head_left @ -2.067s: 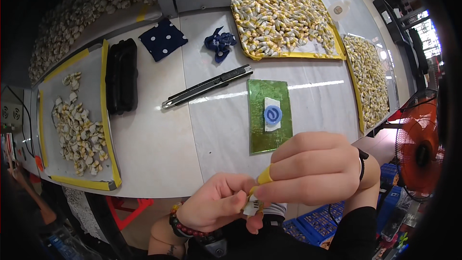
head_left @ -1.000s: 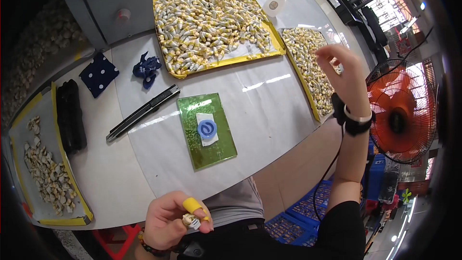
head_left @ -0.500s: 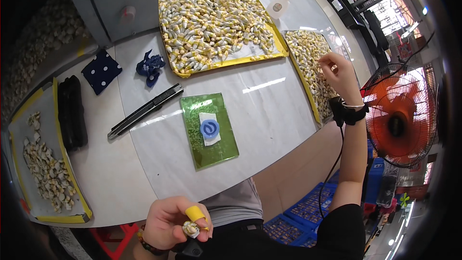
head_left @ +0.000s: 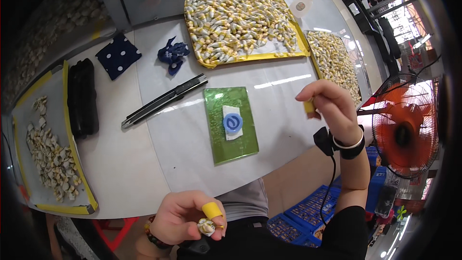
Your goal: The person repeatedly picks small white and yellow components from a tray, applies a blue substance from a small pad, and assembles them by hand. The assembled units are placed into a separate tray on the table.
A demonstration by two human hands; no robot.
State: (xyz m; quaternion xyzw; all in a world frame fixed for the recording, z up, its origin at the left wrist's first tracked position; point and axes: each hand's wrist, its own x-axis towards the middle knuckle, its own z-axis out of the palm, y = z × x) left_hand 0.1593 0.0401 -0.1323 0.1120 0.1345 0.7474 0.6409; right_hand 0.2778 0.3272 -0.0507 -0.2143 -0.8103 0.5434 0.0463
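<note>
My left hand [head_left: 185, 216], low in front of my body, pinches a small white-and-yellow shell-like piece [head_left: 206, 227] between thumb and fingertips. A yellow sleeve wraps one of its fingers. Off to the right, my right hand [head_left: 334, 110] is raised over the table's edge with its fingers curled together. Yellow shows at its fingertips too; what they may hold is hidden. Between the hands lies a green rectangular plate [head_left: 233, 151], bearing a white pad [head_left: 235, 136] and a round blue piece [head_left: 232, 123].
Yellow-edged trays hold many small white-and-yellow pieces: a large far tray [head_left: 260, 58], a right tray [head_left: 316, 62] and a left tray [head_left: 67, 96]. A black utility knife [head_left: 166, 101], blue cloths [head_left: 118, 57], a white bottle [head_left: 301, 6] and an orange fan [head_left: 402, 127] stand around.
My right hand has drawn back from the right tray, toward me and lower. My left hand keeps its piece. The whole view has shifted, so the table items appear farther right.
</note>
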